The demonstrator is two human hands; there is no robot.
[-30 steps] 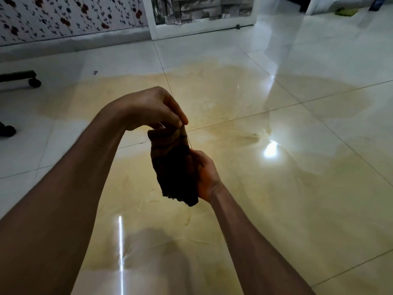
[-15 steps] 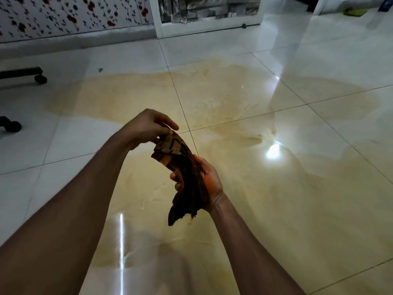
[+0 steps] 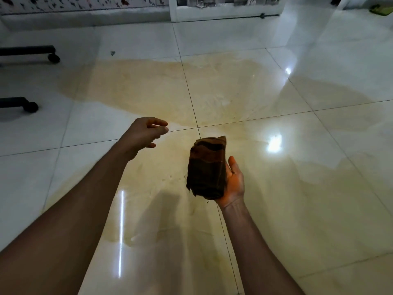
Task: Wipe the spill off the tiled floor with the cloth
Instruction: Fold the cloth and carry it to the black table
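Observation:
A dark brown folded cloth rests on the upturned palm of my right hand, held above the floor. My left hand hovers to the left of the cloth, apart from it, fingers loosely spread and holding nothing. A wide yellowish spill spreads over the glossy white tiled floor, from the far middle down under both arms and out to the right.
Two black caster legs of a chair reach in from the left edge. A floral-papered wall and a white skirting run along the back. A small dark scrap lies on the floor beyond the spill. Ceiling lights glare off the wet tiles.
My left hand has let go of the cloth and moved away to the left. The cloth, hanging and being folded before, now lies folded on my right palm.

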